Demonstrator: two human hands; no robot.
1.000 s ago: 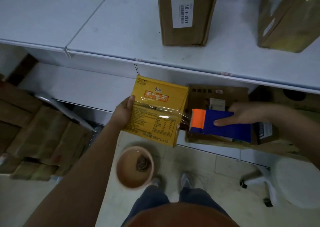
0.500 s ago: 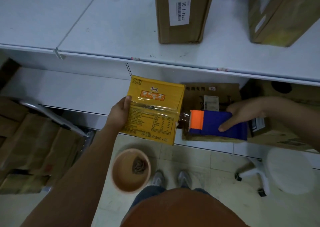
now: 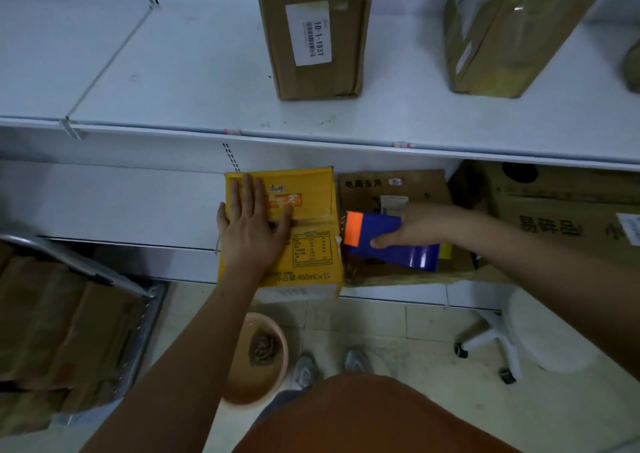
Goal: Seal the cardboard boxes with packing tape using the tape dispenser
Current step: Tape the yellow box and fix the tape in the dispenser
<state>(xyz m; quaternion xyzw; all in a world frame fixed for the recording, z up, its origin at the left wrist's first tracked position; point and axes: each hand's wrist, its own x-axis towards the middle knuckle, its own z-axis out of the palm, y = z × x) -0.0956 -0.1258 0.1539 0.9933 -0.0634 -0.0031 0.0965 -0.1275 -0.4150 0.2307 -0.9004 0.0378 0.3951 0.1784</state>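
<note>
A yellow printed cardboard box (image 3: pixel 308 244) lies flat at the front of the lower white shelf (image 3: pixel 114 203). My left hand (image 3: pixel 254 224) rests flat on its top with the fingers spread and straight. To its right my right hand (image 3: pixel 415 225) grips the blue tape dispenser with an orange front (image 3: pixel 388 244), thumb underneath, held just off the yellow box's right edge. The dispenser hangs over a brown cardboard box (image 3: pixel 394 186) with printed characters.
Two taped brown boxes (image 3: pixel 311 30) (image 3: pixel 502 30) stand on the upper shelf. Another brown box (image 3: pixel 568 210) sits at the right of the lower shelf. On the floor are a pink basin (image 3: pixel 256 359), a white stool (image 3: pixel 540 335) and flattened cartons (image 3: pixel 59 331) at left.
The yellow box has gone from being held up by its left edge to lying flat on the lower shelf. My left hand now lies on top of it.
</note>
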